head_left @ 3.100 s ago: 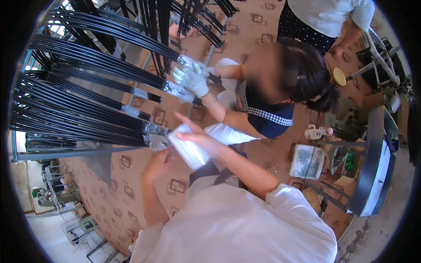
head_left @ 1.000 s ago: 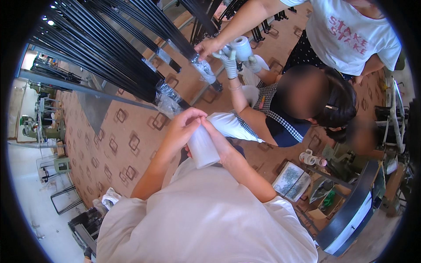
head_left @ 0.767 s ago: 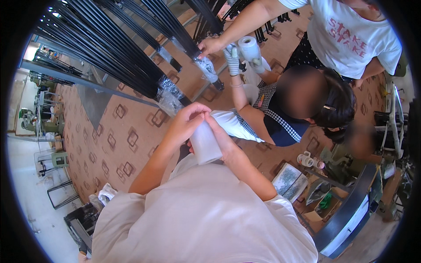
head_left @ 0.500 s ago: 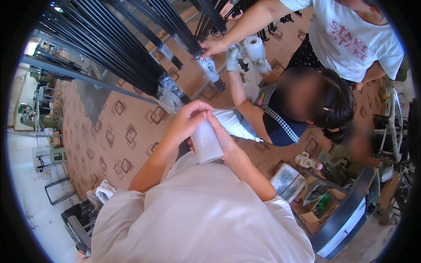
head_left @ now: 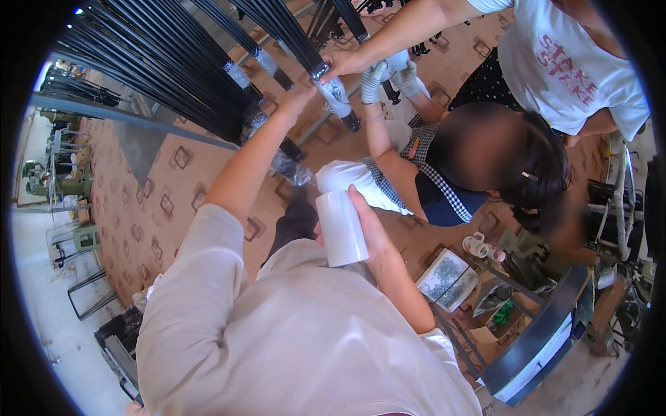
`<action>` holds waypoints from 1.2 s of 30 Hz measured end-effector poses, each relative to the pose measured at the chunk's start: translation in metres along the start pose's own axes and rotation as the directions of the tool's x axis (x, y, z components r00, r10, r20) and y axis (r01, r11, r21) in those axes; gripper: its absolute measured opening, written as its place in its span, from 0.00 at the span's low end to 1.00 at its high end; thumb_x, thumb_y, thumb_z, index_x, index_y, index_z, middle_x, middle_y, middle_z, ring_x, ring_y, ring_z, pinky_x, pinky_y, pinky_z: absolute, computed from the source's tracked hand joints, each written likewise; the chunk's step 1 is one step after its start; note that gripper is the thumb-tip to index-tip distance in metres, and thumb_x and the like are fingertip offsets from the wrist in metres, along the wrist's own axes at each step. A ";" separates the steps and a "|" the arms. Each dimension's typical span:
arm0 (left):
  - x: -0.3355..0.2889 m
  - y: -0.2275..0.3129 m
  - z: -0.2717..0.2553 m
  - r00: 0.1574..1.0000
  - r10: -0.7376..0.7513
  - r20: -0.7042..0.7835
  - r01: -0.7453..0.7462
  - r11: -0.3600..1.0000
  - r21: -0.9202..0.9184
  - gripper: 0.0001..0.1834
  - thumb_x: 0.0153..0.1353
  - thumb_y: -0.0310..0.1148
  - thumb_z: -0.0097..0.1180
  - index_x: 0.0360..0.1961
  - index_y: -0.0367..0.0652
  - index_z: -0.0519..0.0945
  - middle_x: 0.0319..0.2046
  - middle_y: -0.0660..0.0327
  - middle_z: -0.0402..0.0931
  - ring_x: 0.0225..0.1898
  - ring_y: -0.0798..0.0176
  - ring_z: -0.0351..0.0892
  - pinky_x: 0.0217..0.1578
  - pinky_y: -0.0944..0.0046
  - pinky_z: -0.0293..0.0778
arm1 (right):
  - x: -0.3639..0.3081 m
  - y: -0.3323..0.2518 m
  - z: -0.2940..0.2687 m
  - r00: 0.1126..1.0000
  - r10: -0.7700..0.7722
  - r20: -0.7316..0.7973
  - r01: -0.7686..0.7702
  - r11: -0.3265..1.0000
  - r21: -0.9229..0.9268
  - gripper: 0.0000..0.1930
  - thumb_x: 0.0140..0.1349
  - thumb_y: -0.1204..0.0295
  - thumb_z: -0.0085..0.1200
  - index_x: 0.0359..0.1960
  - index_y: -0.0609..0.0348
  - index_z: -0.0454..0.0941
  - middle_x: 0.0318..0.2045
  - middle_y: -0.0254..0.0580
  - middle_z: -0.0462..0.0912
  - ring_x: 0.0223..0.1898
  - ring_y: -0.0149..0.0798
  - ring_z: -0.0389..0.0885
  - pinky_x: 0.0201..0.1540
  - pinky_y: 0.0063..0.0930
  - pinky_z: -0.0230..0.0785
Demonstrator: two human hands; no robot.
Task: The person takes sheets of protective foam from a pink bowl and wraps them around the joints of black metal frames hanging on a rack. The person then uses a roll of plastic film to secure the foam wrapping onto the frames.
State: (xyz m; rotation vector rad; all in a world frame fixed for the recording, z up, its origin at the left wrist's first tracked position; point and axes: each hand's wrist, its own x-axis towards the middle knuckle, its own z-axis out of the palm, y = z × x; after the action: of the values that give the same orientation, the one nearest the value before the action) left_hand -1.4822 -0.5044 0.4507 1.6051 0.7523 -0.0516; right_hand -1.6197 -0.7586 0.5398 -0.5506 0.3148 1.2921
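Observation:
My right hand (head_left: 371,225) is wrapped around a white roll of stretch film (head_left: 341,232), held upright in front of my shirt. My left hand (head_left: 298,102) reaches forward, beside a bundle of black tubes (head_left: 291,41) with clear film (head_left: 336,97) around its lower end. Its fingers are too unclear to tell whether they grip anything. Just beyond it, a standing co-worker's hand (head_left: 338,66) touches the same bundle. A crouching co-worker's gloved hands (head_left: 388,80) hold another white roll (head_left: 397,61) close to the tubes.
More black tubes (head_left: 173,62) lean in a dense bundle at the left, with film at their ends. A grey metal bar (head_left: 132,118) runs below them. The crouching co-worker (head_left: 430,152) is close in front of me. At the right are a white tray (head_left: 447,279) and a dark-edged bench (head_left: 534,340).
My left hand has left the roll and moved forward to the tube bundle. The right hand keeps the roll, now slightly lower and to the right. The gloved hands have tilted their roll.

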 end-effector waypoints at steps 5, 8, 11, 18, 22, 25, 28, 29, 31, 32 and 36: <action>0.064 -0.009 0.020 0.989 0.147 0.005 -0.141 0.957 -0.253 0.20 0.51 0.39 0.57 0.43 0.39 0.71 0.37 0.63 0.72 0.41 0.66 0.69 0.44 0.67 0.62 | 0.000 0.001 0.006 0.997 0.011 -0.070 -0.007 0.999 0.050 0.32 0.54 0.41 0.36 0.40 0.61 0.70 0.25 0.52 0.76 0.24 0.45 0.77 0.28 0.32 0.71; 0.081 -0.018 0.030 0.986 0.161 -0.052 -0.169 0.933 -0.317 0.18 0.49 0.33 0.57 0.41 0.38 0.72 0.35 0.61 0.73 0.37 0.68 0.70 0.39 0.66 0.65 | 0.005 0.000 0.004 0.997 -0.010 -0.082 0.014 0.999 0.052 0.32 0.54 0.41 0.36 0.39 0.62 0.70 0.25 0.53 0.76 0.24 0.45 0.77 0.28 0.32 0.72; 0.084 -0.022 0.036 0.980 0.162 -0.118 -0.194 0.915 -0.355 0.19 0.49 0.35 0.58 0.41 0.39 0.72 0.35 0.61 0.73 0.37 0.67 0.71 0.40 0.64 0.66 | 0.012 0.001 0.003 0.995 -0.009 -0.099 0.013 0.999 0.042 0.33 0.53 0.40 0.36 0.39 0.61 0.70 0.24 0.51 0.76 0.24 0.44 0.77 0.28 0.30 0.71; 0.059 -0.007 0.030 1.000 0.014 0.000 -0.013 0.931 -0.364 0.18 0.50 0.38 0.58 0.41 0.41 0.72 0.35 0.62 0.73 0.40 0.66 0.72 0.47 0.63 0.65 | 0.036 -0.003 0.016 0.999 0.021 -0.041 -0.021 1.000 0.020 0.32 0.54 0.40 0.35 0.37 0.61 0.71 0.24 0.51 0.76 0.23 0.43 0.77 0.26 0.30 0.71; 0.073 -0.019 0.021 0.998 0.029 0.049 -0.016 0.970 -0.242 0.15 0.52 0.34 0.55 0.40 0.39 0.72 0.36 0.62 0.73 0.37 0.67 0.72 0.45 0.64 0.66 | 0.044 -0.007 0.023 0.999 0.043 -0.024 -0.043 0.999 0.001 0.32 0.54 0.40 0.35 0.35 0.61 0.71 0.23 0.50 0.76 0.22 0.43 0.77 0.26 0.29 0.71; 0.074 -0.025 0.019 0.989 0.129 0.067 -0.114 0.974 -0.194 0.12 0.53 0.29 0.53 0.39 0.38 0.73 0.36 0.62 0.73 0.35 0.69 0.72 0.42 0.67 0.68 | 0.049 -0.008 0.021 0.998 0.053 -0.019 -0.053 0.999 0.003 0.33 0.54 0.41 0.34 0.38 0.63 0.70 0.24 0.53 0.76 0.22 0.44 0.77 0.26 0.32 0.71; 0.075 -0.028 0.017 0.970 0.233 0.072 -0.221 0.966 -0.136 0.10 0.53 0.26 0.51 0.38 0.38 0.73 0.34 0.63 0.73 0.33 0.71 0.72 0.37 0.71 0.68 | 0.050 -0.010 0.022 0.999 0.041 -0.028 -0.041 0.999 0.007 0.33 0.54 0.40 0.34 0.38 0.63 0.70 0.24 0.53 0.76 0.22 0.44 0.77 0.26 0.32 0.71; 0.076 -0.028 0.016 0.969 0.236 0.066 -0.228 0.967 -0.115 0.10 0.53 0.26 0.51 0.38 0.37 0.73 0.33 0.64 0.73 0.32 0.72 0.71 0.35 0.72 0.68 | 0.050 -0.009 0.021 0.999 0.039 -0.030 -0.038 0.999 0.015 0.33 0.54 0.40 0.34 0.38 0.63 0.70 0.24 0.53 0.76 0.22 0.45 0.77 0.26 0.32 0.71; 0.080 -0.033 0.017 0.957 0.290 0.023 -0.286 0.950 -0.123 0.10 0.53 0.27 0.52 0.37 0.37 0.73 0.30 0.64 0.73 0.30 0.73 0.71 0.32 0.74 0.67 | 0.049 -0.007 0.020 0.999 0.037 -0.032 -0.036 0.999 0.028 0.33 0.54 0.40 0.34 0.38 0.62 0.70 0.24 0.53 0.76 0.22 0.45 0.77 0.27 0.32 0.71; 0.082 -0.035 0.018 0.941 0.339 -0.015 -0.337 0.929 -0.151 0.10 0.52 0.28 0.53 0.36 0.36 0.74 0.28 0.65 0.74 0.29 0.72 0.71 0.30 0.74 0.67 | 0.049 -0.006 0.019 0.999 0.040 -0.028 -0.039 0.999 0.033 0.33 0.54 0.40 0.34 0.38 0.62 0.70 0.24 0.53 0.76 0.22 0.45 0.77 0.26 0.32 0.71; 0.075 -0.021 0.019 0.922 0.370 -0.109 -0.350 0.921 0.171 0.12 0.49 0.33 0.57 0.31 0.36 0.77 0.23 0.61 0.76 0.25 0.69 0.74 0.27 0.72 0.68 | 0.047 -0.004 0.016 0.999 0.029 -0.020 -0.028 0.999 0.044 0.33 0.54 0.40 0.34 0.38 0.62 0.70 0.24 0.53 0.76 0.22 0.45 0.77 0.26 0.32 0.72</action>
State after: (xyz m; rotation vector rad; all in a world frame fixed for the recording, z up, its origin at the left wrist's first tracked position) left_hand -1.4263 -0.4891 0.3955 1.8835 0.5560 0.2816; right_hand -1.6048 -0.7122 0.5298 -0.5240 0.3684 1.3049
